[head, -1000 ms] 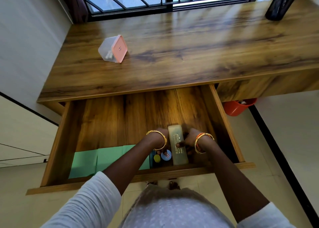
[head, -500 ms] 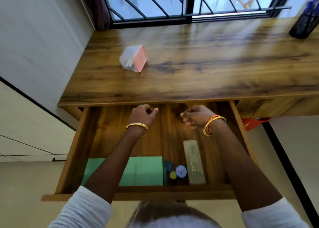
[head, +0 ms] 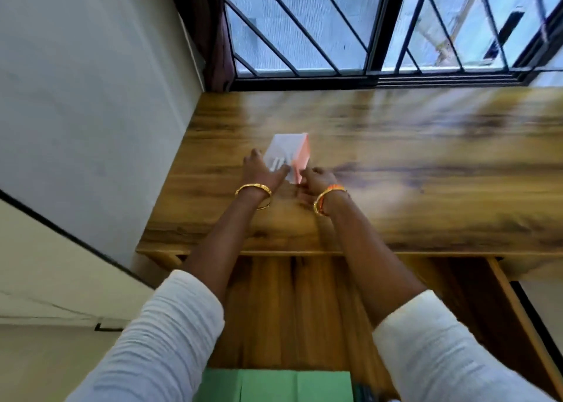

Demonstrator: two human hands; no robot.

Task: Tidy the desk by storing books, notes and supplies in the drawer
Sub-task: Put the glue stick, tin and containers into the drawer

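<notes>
A small translucent box with a pink lid lies tilted on the wooden desk near its left end. My left hand is spread against the box's near left side, thumb out to the left. My right hand is at the lid's near corner with its fingers curled; motion blur hides whether it grips. Below the desk edge the drawer stands pulled out. Green notes lie at its near end, and a dark item peeks out beside them.
A white wall closes the desk's left side. A barred window and a dark curtain run behind the desk. Bare wood stretches to the right of the box.
Both hands rose out of the drawer and reached forward onto the desk to the pink-lidded box. The view swung up and left, so most drawer contents left the frame.
</notes>
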